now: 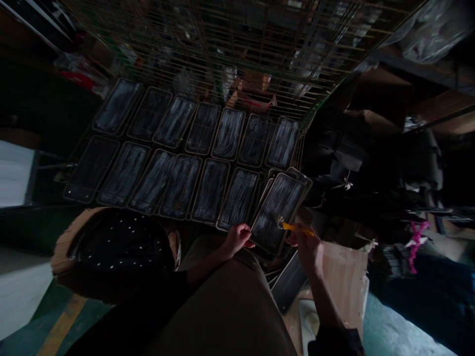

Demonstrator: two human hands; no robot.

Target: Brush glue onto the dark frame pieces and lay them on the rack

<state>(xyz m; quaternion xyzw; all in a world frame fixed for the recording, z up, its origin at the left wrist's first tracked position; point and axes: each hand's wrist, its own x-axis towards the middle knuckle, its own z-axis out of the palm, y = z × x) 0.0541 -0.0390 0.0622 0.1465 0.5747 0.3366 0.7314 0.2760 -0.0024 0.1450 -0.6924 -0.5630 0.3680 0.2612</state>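
Observation:
In my right hand (pixel 309 249) is a small brush (pixel 297 228) with an orange-yellow handle, its pale bristle end against a dark rectangular panel (pixel 280 205). That panel has rounded corners, a light rim and whitish streaks, and lies tilted on top of others like it. My left hand (pixel 238 240) is closed at the panel's lower left corner, fingers pinching its edge. Beyond my hands, two rows of similar dark panels (pixel 178 185) lie on a wire rack, most of them streaked white.
A tall wire cage (pixel 237 44) with boxes and plastic stands behind the panels. At lower left is a round cardboard-edged container (pixel 61 249) with black spotted material in it. A wooden board (pixel 343 277) and a white tray (pixel 306 321) are at lower right. Dark bags (pixel 341 148) crowd the right.

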